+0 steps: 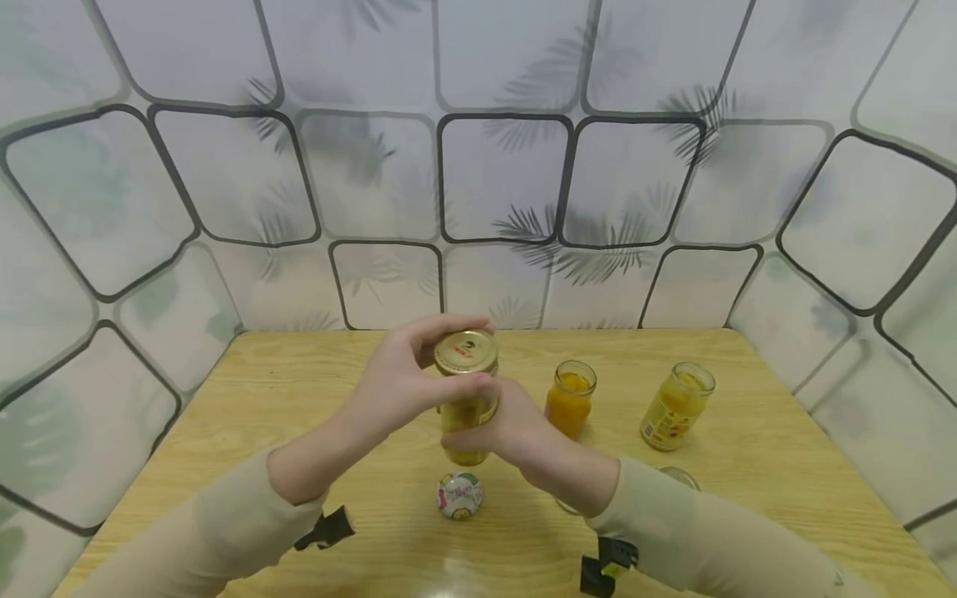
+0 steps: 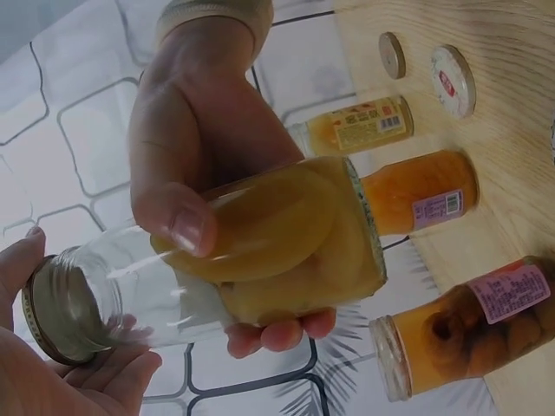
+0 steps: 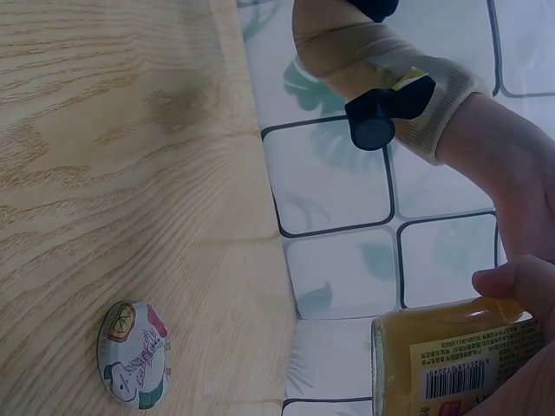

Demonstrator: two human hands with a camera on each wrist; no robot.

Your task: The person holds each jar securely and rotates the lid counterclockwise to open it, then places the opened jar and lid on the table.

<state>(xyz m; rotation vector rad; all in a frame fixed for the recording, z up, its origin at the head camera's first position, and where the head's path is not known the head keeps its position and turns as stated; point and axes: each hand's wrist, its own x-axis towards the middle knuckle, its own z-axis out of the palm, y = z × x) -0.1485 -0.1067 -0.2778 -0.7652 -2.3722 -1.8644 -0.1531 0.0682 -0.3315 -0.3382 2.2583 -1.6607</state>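
Above the table, a tall glass jar (image 1: 465, 457) with pale yellow fruit halves is held upright between both hands. My right hand (image 1: 519, 423) grips its body from the right, thumb and fingers around the glass. My left hand (image 1: 389, 382) holds the gold metal lid (image 1: 467, 350) at the jar's mouth, fingers at the far side and thumb at the near side. The left wrist view shows the lid (image 2: 65, 312) over the mouth; whether it is tight cannot be told. A label with a barcode (image 3: 455, 379) shows on the jar in the right wrist view.
An uncapped jar of orange fruit (image 1: 568, 407) and an uncapped yellow jar (image 1: 676, 407) stand to the right. A jar of dark round fruit (image 2: 468, 334) shows in the left wrist view. One printed lid (image 1: 459, 496) lies in front; another lid (image 1: 679, 477) is partly behind the right sleeve.
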